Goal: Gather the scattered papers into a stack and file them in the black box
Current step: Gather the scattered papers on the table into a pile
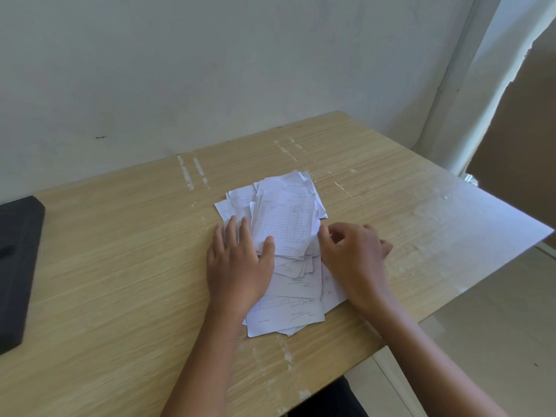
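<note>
Head view: gathering step. Papers (282, 236) in loose heap mid-table (120, 266). Left hand (239, 266) flat, fingers spread; right hand (353, 254) curled at heap's edge. Next: square edges, carry to black box (18, 266), far left.

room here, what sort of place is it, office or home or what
Likely a plain office or back room, though a home is possible. A bare wood-grain desk stands against an unadorned pale wall, a pile of ruled, handwritten forms lies on the desk, and a black box sits at its left edge.
</note>
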A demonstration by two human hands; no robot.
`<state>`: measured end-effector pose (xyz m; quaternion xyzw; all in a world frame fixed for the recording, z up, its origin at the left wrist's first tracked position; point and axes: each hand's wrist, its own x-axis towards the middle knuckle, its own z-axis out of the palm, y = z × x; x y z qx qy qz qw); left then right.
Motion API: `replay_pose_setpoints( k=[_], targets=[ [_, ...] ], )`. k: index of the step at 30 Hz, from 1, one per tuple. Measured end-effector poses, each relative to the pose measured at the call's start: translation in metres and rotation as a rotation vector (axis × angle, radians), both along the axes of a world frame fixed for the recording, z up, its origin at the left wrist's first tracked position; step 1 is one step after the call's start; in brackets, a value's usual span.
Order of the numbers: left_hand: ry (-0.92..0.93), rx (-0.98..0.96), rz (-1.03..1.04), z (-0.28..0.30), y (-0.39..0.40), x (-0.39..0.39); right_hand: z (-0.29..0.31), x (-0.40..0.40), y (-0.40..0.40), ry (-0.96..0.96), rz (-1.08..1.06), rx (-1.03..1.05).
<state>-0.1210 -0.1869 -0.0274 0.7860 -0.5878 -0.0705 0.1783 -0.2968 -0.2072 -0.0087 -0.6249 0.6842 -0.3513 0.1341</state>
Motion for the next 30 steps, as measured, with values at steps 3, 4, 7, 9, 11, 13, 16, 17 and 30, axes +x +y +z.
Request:
replay_pose_setpoints(
  k=[3, 4, 7, 9, 11, 13, 16, 17, 30],
  targets=[
    [0.006, -0.004, 0.015, 0.000, 0.000, 0.000, -0.001, -0.001, -0.006, 0.064, -0.007, 0.023],
    [0.006, -0.004, 0.018, 0.000, 0.000, 0.000, -0.003, 0.000, -0.007, 0.092, 0.015, 0.039],
    [0.014, -0.001, 0.014, 0.001, -0.001, 0.000, -0.004, 0.001, -0.009, 0.152, 0.037, 0.022],
    [0.015, -0.002, 0.001, 0.001, 0.000, 0.000, -0.005, -0.002, -0.013, 0.117, 0.034, -0.018],
    [0.012, -0.009, -0.012, 0.001, 0.001, 0.000, -0.004, -0.006, -0.024, 0.020, 0.049, -0.082],
    [0.032, -0.028, 0.000, 0.001, -0.001, 0.000, -0.005, -0.007, -0.038, 0.027, 0.087, -0.109],
    [0.117, -0.085, 0.101, 0.003, -0.006, 0.002, -0.009, -0.001, -0.053, 0.150, 0.115, 0.054],
    [0.129, -0.093, 0.123, 0.003, -0.007, 0.002, -0.008, 0.002, -0.054, 0.143, 0.111, 0.101],
    [0.138, -0.019, 0.185, 0.009, -0.015, 0.001, -0.005, 0.010, -0.054, 0.043, 0.084, 0.108]
  ],
)
